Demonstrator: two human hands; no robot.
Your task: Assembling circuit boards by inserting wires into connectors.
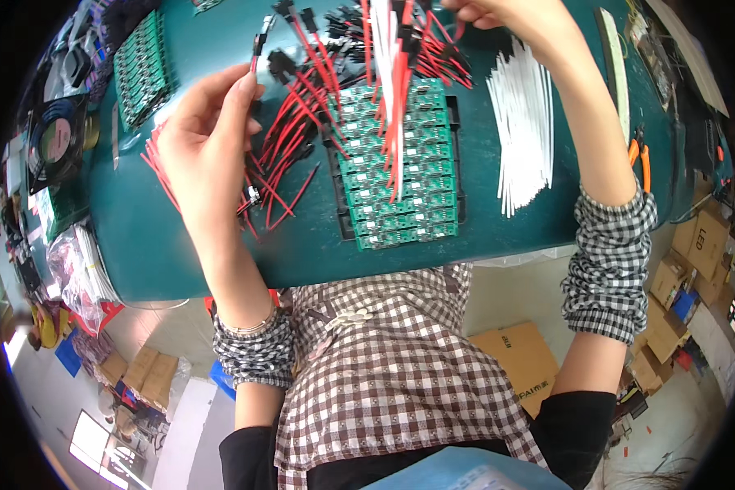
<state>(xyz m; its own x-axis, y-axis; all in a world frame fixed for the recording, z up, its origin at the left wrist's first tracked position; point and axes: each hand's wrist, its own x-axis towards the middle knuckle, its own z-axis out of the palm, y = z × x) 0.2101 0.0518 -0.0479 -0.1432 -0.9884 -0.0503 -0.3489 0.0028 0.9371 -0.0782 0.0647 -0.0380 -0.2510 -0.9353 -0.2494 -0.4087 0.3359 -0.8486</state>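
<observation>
Near the left edge of the green surface [139,253], a clear plastic bag [82,260] holds long white strips. Further up, a stack of green circuit boards [141,72] lies at a slant. Next comes the left hand [204,143], raised over the surface with its thumb and forefinger closed in a pinch on a short wire lead [258,51]. The lead points up from the fingertips, its pale end uppermost. Red wires stick out beside that wrist, partly hidden behind it.

To the right of the left hand lies a loose heap of red and black wires [290,122], many with black plugs. In the middle, a panel of small green boards [400,224] sits on a black tray [340,204]. A bundle of long white and red wires [388,61] comes down in front of its upper part. The right hand [498,15] is at the upper edge, fingers bent and partly cut off; I cannot tell whether it grips anything. Below it is a fanned pile of white strips [523,131]. Further right, beyond the right forearm, lies an orange-handled tool [646,168].
</observation>
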